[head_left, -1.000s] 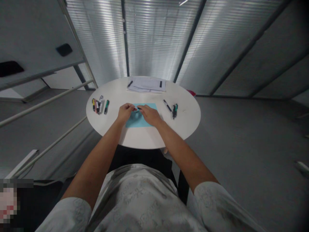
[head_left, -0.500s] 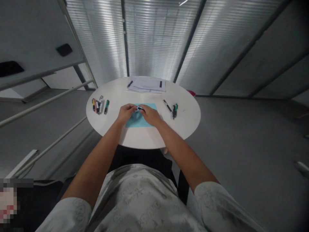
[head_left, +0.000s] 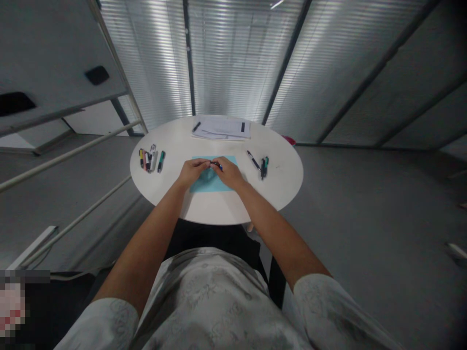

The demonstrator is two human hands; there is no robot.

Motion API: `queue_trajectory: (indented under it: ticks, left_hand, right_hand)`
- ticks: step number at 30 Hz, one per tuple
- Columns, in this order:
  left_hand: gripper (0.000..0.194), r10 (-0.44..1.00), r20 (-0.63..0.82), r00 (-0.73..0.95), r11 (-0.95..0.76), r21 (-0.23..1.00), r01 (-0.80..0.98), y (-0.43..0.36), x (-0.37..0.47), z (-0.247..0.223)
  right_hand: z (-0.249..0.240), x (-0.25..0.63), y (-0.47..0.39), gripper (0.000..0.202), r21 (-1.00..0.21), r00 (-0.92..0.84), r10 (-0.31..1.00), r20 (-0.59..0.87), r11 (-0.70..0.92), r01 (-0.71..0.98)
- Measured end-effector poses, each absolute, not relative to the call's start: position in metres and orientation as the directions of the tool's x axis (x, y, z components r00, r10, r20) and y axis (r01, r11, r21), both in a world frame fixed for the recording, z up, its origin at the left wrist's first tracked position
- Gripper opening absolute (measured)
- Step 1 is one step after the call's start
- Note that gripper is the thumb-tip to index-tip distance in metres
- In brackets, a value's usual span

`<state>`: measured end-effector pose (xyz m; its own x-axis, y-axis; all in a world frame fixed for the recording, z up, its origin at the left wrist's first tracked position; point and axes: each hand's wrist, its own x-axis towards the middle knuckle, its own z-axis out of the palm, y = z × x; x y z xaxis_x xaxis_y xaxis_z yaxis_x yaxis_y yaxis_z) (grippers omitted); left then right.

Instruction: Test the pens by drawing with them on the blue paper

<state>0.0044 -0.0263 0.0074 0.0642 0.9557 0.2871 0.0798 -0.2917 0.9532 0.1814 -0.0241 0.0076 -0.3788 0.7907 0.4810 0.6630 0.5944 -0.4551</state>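
Observation:
Both hands meet over a light blue sheet (head_left: 209, 186) on the round white table (head_left: 219, 209). My right hand (head_left: 229, 173) is closed around a dark pen (head_left: 218, 166), and a bit of blue shows at its end. Fingertips of my left hand (head_left: 191, 172) pinch together at the pen's other end, touching or almost touching the right fingers. Most of the pen is hidden by the fingers, so its exact parts cannot be made out.
Left of the hands lie several pens and markers (head_left: 148, 159), with a green pen (head_left: 161, 161) beside them. To the right are a black-and-white pen (head_left: 253, 159) and dark pens (head_left: 264, 167). A paper stack (head_left: 222, 127) sits at the far edge. A white rail (head_left: 73, 148) runs along the left.
The fingers have drawn closer together around the pen. A whitish piece seen between them before is now covered, and a blue end shows by the right hand.

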Motion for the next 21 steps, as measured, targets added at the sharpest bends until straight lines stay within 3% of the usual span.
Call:
queue_trajectory:
  ticks: [15,21]
  left_hand:
    - [0.016,0.953,0.289,0.088,-0.302,0.913,0.274,-0.020,0.004,0.001]
    - [0.014,0.956,0.280,0.089,-0.294,0.922,0.251,-0.020,0.003,0.001]
  right_hand:
    - [0.026,0.193,-0.031,0.049,-0.473,-0.132,0.757,0.640,0.523,0.709]
    - [0.029,0.198,-0.028,0.050,-0.586,0.016,0.750,0.661,0.502,0.636]
